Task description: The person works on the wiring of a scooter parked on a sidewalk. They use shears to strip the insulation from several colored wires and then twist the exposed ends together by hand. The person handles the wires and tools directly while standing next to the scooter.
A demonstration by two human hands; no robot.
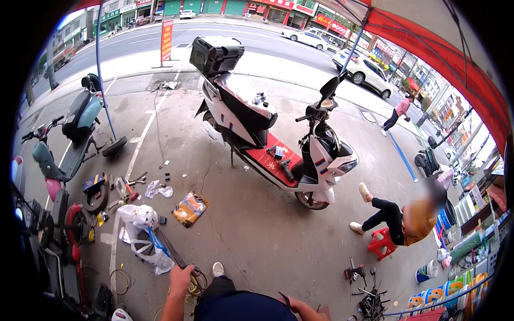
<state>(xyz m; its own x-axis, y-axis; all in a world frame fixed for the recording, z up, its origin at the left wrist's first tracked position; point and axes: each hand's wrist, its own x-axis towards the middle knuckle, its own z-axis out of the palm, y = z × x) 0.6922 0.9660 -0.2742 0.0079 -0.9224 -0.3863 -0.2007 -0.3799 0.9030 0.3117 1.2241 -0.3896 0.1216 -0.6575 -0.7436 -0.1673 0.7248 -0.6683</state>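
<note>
My left hand (pixel 182 279) is closed at the lower edge, left of my dark-clothed body. From its fist a long dark strip (pixel 172 251) slants up and left; its exact kind is unclear. Loops of yellowish cable (pixel 199 283) hang or lie just beside that hand. My right hand (pixel 301 307) is low at the picture's edge, next to a thin dark piece (pixel 286 300). Its fingers are mostly hidden, so whether it grips that piece does not show. In front of me stands a white scooter (pixel 241 123) with a red footboard (pixel 267 159), small parts lying on it.
Plastic bags (pixel 142 219), an orange packet (pixel 190 208), a tyre (pixel 96 198) and loose tools lie front left. More scooters (pixel 80 120) stand at left. A seated person (pixel 420 214) on a red stool (pixel 381 243) is at right, near scattered tools (pixel 372 299). A road runs behind.
</note>
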